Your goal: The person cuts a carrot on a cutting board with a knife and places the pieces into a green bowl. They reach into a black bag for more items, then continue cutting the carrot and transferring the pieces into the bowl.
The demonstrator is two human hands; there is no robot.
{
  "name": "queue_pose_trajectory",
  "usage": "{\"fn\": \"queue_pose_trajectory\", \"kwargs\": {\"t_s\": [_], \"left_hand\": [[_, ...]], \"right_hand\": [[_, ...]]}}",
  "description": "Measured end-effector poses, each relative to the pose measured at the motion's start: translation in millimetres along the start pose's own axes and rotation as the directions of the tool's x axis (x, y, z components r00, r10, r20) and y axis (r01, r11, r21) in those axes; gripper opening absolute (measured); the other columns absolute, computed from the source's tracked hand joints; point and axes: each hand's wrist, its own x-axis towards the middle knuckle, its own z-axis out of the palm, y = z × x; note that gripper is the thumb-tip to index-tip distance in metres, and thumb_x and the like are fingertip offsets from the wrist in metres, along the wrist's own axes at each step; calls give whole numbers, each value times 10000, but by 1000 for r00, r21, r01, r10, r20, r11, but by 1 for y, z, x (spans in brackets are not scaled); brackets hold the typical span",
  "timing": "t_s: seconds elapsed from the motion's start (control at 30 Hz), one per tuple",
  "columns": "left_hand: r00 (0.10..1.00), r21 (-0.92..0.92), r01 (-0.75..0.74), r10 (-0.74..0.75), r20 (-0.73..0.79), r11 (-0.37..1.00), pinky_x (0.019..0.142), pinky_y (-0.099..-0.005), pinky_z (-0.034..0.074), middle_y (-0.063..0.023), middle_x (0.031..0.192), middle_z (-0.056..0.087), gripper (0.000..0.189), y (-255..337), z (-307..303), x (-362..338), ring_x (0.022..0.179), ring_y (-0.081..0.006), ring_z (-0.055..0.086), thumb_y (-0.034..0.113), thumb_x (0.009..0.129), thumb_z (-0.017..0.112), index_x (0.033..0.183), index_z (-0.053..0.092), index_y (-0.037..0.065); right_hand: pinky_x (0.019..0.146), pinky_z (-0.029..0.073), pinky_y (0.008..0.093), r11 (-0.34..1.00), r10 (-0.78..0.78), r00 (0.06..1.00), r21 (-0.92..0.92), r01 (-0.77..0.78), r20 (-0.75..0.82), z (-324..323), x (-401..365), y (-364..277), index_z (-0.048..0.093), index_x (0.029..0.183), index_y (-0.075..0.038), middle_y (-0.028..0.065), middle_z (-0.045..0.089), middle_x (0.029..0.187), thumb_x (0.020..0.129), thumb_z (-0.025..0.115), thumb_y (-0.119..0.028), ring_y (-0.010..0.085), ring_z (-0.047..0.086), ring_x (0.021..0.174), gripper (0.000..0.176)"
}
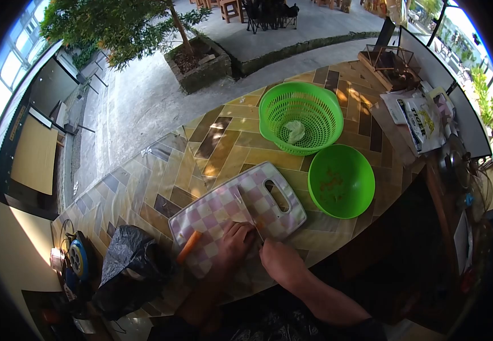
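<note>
A pink-and-white checkered cutting board [212,213] lies tilted on the tiled-pattern table. My right hand [279,260] is closed round the handle of a knife [245,206], whose blade points away from me over the board. Just left of the blade, my left hand [237,241] presses down on the board with its fingers curled together; what they hold is hidden. An orange carrot [189,246] rests at the board's left edge. A green bowl [355,199] with small orange pieces in it stands right of the board.
Behind the bowl stands a green colander [269,128] with a pale crumpled item inside. A dark plastic bag [127,256] is at the left, near a blue cable reel [78,257]. Plastic packets [422,122] and a wooden-framed box [391,68] lie at the far right.
</note>
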Motion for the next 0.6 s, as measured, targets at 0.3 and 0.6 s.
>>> {"fn": "queue_pose_trajectory", "kwargs": {"t_s": [0.3, 0.6], "left_hand": [[1000, 10, -4, 4, -23, 1000, 847, -399, 531, -94, 990, 709, 182, 0, 0, 2, 932, -296, 658, 31, 792, 750, 963, 687, 34], [997, -27, 75, -75, 1, 997, 843, -405, 531, -97, 968, 697, 175, 3, 0, -1, 936, -306, 659, 26, 803, 746, 964, 679, 33]], "right_hand": [[741, 594, 520, 1000, 0, 1000, -8, 0, 6, 2, 2, 0, 594, 1032, 12, 243, 721, 887, 1050, 478, -260, 425, 728, 851, 296], [750, 595, 526, 999, 47, 998, 28, -46, -46, 7, 4, -2, 610, 980, 12, 245, 722, 879, 998, 474, -154, 428, 727, 858, 216]]}}
